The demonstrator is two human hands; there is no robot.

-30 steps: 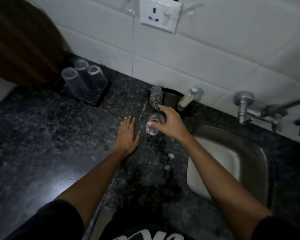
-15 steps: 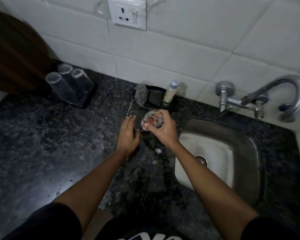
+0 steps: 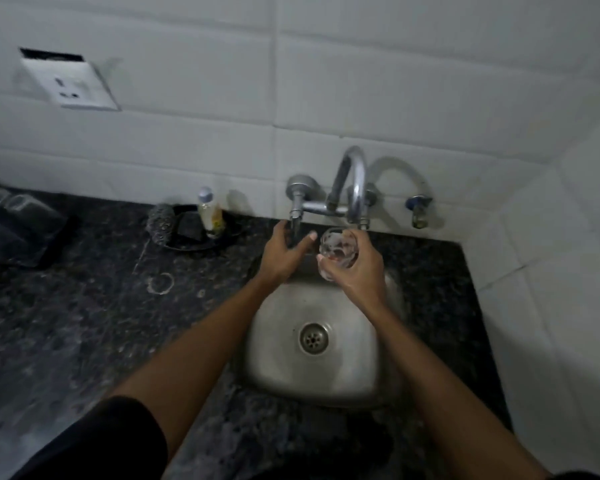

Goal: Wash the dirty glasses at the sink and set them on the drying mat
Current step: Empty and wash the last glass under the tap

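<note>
My right hand grips a small clear glass with reddish residue inside, held upright just under the curved faucet spout at the back of the steel sink. My left hand reaches to the tap handle, fingers and thumb spread around its dark lower part; whether they grip it is unclear. No water shows at the spout. At the far left, several glasses stand on a dark drying mat, partly cut off by the frame edge.
A steel scrubber and a small soap bottle sit in a dark dish behind the sink's left side. A wet ring mark lies on the black granite counter. A second valve juts from the tiled wall.
My right hand lifted the glass off the counter and carried it right, under the spout. My left hand left the counter and moved to the tap handle. The view swung right toward the sink.
</note>
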